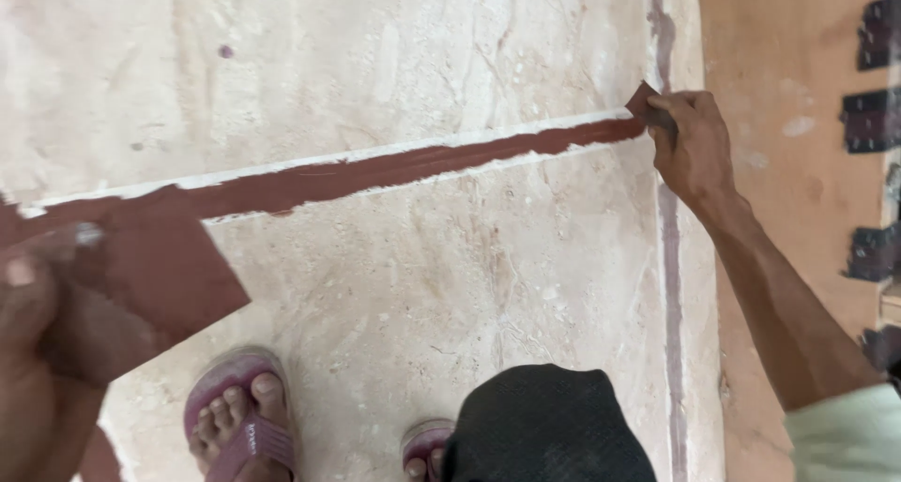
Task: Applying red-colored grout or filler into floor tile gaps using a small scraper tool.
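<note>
A: Biggest first. The marble floor (394, 60) is laid in large cream slabs. One joint runs across the view from lower left to upper right, and that's where the work is.

B: How far along is it?

A: The red-brown filler band (413, 166) covers that joint from your left hand all the way to the far end by your right. I'd judge the fill on this joint close to done. Its edges are ragged, with pale residue along both sides, so cleanup looks outstanding.

B: And the other joints?

A: The crossing joint (670, 257) near the orange wall (779, 163) shows only a thin, faded purple-grey line, not the fresh red-brown. I'd call that one not yet filled, or filled with something else. Can't settle which.

B: Your hands?

A: Your right hand (693, 144) is clenched on a small dark scraper piece (644, 100), pinched at the fingertips, its edge touching the far end of the filler band. Your left hand (42, 327) is blurred and close to the lens. It grips a flat card (160, 271) loaded with the same red-brown filler, held above the near end of the band.

B: Anything else in frame?

A: Your feet are in pink sandals (239, 412) on the near slab, with a dark knee (544, 426) beside them. Black hinges (873, 116) sit on the wall at right.
</note>
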